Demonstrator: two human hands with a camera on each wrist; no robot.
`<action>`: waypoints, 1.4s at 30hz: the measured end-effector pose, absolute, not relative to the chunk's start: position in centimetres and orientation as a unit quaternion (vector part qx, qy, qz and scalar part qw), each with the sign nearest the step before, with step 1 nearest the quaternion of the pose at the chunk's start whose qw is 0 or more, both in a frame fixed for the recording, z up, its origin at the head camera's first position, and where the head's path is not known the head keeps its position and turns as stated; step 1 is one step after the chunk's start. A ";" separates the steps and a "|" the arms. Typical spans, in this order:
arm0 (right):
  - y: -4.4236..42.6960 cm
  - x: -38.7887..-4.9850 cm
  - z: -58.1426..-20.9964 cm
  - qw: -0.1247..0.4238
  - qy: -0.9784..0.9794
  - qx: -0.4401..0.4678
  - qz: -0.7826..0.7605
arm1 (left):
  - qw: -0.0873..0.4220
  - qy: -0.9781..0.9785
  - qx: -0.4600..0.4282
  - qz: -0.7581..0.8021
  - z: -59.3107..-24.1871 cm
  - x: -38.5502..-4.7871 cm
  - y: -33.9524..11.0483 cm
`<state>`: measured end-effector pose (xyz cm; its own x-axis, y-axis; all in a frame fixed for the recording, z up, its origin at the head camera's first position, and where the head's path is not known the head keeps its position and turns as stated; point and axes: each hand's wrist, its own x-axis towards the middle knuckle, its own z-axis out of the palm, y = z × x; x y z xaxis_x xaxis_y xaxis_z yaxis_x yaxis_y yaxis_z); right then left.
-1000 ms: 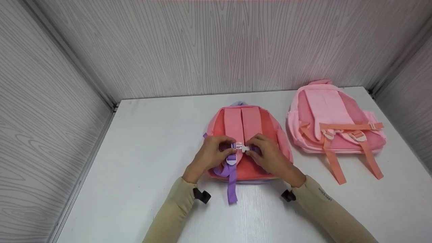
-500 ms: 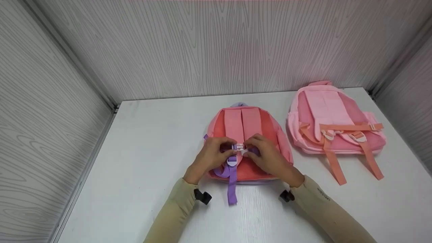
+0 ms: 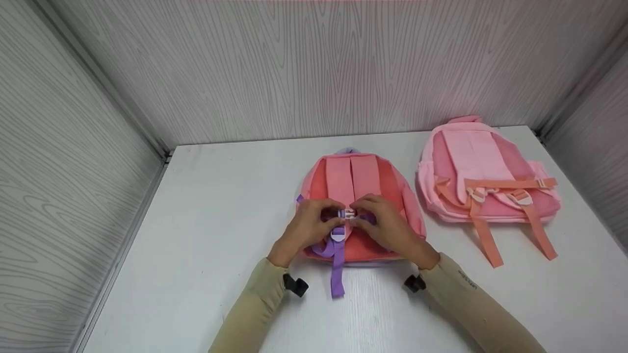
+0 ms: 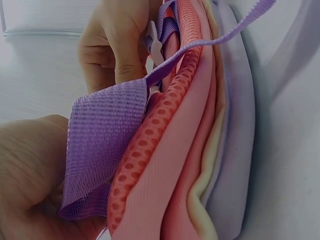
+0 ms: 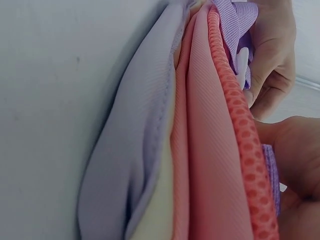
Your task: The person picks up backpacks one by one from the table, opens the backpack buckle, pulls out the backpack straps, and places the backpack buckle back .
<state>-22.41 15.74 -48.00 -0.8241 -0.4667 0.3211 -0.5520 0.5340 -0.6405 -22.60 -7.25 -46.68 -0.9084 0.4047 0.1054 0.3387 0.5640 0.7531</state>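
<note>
A coral-and-pink backpack [image 3: 363, 247] lies on the table with its straps upward. Over its middle, my left hand [image 3: 306, 220] pinches one half of a white side-release buckle [image 3: 349, 214] on purple webbing. The other half is pinched by my right hand [image 3: 390, 225], whose fingertips hide most of it. Both halves look to be together or nearly so; whether they are latched I cannot tell. Below the left fingers hangs a white strap adjuster [image 3: 337, 234] with a loose purple strap end [image 3: 337, 277]. In the left wrist view, a purple strap [image 4: 102, 135] loops beside the left hand.
To the right lies a second, light pink backpack [image 3: 478, 162] with orange straps [image 3: 485, 240] trailing toward the front. Wood-grain panels [image 3: 304, 68] rise behind and at both sides of the white table [image 3: 206, 211].
My right hand has shifted slightly left toward the left hand, and the gap between the buckle halves has narrowed. The left hand and both backpacks stay almost in place.
</note>
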 end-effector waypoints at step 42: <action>15.3 -22.5 -48.4 0.106 -0.859 0.295 0.404 | 0.018 0.903 0.273 0.331 -46.3 -22.7 -7.8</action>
